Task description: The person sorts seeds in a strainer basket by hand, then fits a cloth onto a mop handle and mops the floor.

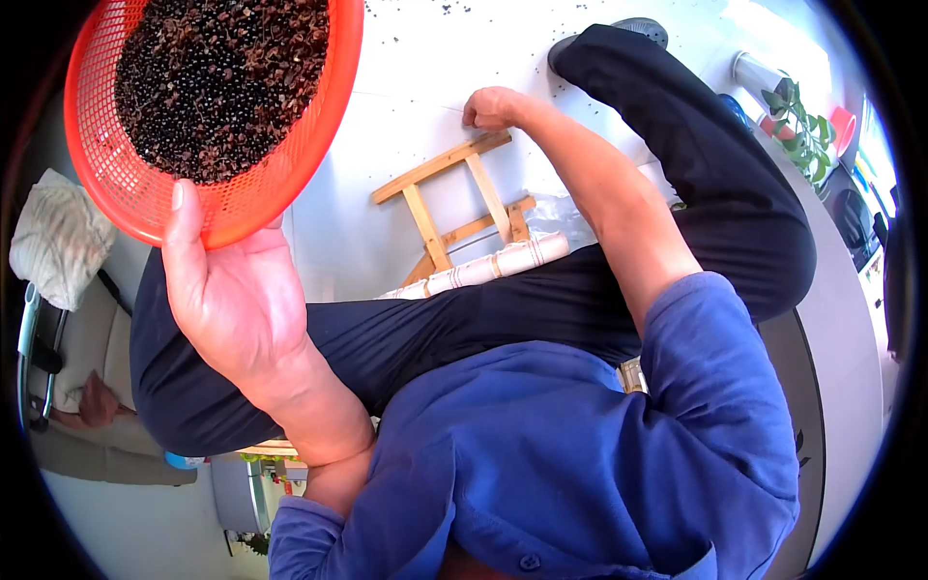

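My left hand (242, 295) grips the near rim of a red plastic mesh basket (343, 72), thumb on the inside edge, fingers mostly hidden beneath. The basket is tilted toward me and holds many small, shiny black seeds (208, 82) mixed with brown husk-like bits. Low over the white floor, my right hand (493, 108) has its fingers curled closed, pointing down. Whatever is in those fingers, if anything, does not show. Just below it lies the end of a wooden folding frame (440, 166) with a pale striped cloth part (512, 259).
Dark seeds are scattered on the white floor (425, 58) beyond my hands. My bent leg and shoe (638, 31) border the right side. A potted plant (802, 135) stands farther right. At left, a pale crumpled cloth (63, 240) hangs above metal poles.
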Motion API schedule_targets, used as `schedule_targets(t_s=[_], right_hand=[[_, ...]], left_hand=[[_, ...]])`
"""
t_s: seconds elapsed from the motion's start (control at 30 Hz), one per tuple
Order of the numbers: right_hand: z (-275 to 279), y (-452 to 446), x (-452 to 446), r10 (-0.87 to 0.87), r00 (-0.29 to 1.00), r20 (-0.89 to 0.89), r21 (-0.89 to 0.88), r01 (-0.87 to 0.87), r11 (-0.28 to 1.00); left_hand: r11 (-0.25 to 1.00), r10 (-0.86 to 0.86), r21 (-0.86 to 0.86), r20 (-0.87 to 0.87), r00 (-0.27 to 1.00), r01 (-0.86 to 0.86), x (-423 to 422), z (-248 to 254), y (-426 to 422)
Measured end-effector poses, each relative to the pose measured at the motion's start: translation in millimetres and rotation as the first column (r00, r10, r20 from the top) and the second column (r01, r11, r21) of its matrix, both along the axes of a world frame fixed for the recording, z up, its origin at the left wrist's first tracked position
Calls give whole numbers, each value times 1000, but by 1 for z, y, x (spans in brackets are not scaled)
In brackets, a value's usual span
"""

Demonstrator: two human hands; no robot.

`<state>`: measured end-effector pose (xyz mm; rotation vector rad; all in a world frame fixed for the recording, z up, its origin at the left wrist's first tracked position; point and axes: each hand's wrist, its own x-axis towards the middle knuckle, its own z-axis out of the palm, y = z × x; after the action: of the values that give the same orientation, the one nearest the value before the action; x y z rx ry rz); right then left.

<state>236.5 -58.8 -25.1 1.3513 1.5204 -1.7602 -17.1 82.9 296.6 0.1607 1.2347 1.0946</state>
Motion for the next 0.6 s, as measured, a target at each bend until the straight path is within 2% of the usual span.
schedule_targets(t_s=[0.03, 0.07, 0.1, 0.13, 0.2, 0.27, 0.3, 0.33, 0.4, 0.43, 0.47, 0.5, 0.53, 0.6], right_hand=[[0, 3, 1, -110, 992, -58, 100, 115, 988], [-2, 10, 4, -113, 993, -40, 110, 117, 987], [-2, 21, 7, -370, 929, -22, 112, 370, 922], [5, 36, 13, -604, 797, -17, 133, 601, 788], [22, 64, 28, -751, 661, 2, 141, 743, 654], [49, 104, 54, -627, 779, 7, 240, 607, 757], [64, 120, 66, -541, 839, 52, 384, 484, 787], [81, 131, 74, -474, 870, 136, 575, 320, 753], [114, 151, 103, -472, 870, 143, 691, 253, 677], [133, 159, 112, -431, 869, 244, 731, 127, 670], [172, 165, 124, -525, 837, 153, 633, 326, 702], [210, 162, 124, -560, 825, 71, 679, 371, 633], [251, 157, 114, -666, 746, 11, 615, 520, 592], [303, 147, 102, -700, 707, -101, 595, 607, 527]], left_hand=[[1000, -10, 6, 18, 1000, 9, 0, 1, 1], [1000, -21, 10, 43, 999, 21, 1, 1, 2], [1000, -25, 18, 62, 998, 24, 3, 2, 2], [999, -34, 32, 75, 997, 32, 4, 6, 3], [997, -39, 66, 99, 994, 33, 3, 7, 4], [992, -77, 113, 161, 984, 60, -2, 8, 3], [988, -93, 139, 192, 977, 67, -4, 8, 2], [987, -84, 147, 170, 982, 59, -2, 12, 1], [982, -93, 176, 164, 982, 64, -4, 17, -4], [982, -87, 181, 159, 984, 57, -4, 21, -5], [980, -99, 192, 208, 973, 59, -7, 22, -5], [980, -90, 193, 229, 969, 45, -8, 25, -6], [981, -81, 193, 250, 965, 32, -9, 28, -6], [973, -67, 230, 257, 964, 6, -8, 35, -4]])
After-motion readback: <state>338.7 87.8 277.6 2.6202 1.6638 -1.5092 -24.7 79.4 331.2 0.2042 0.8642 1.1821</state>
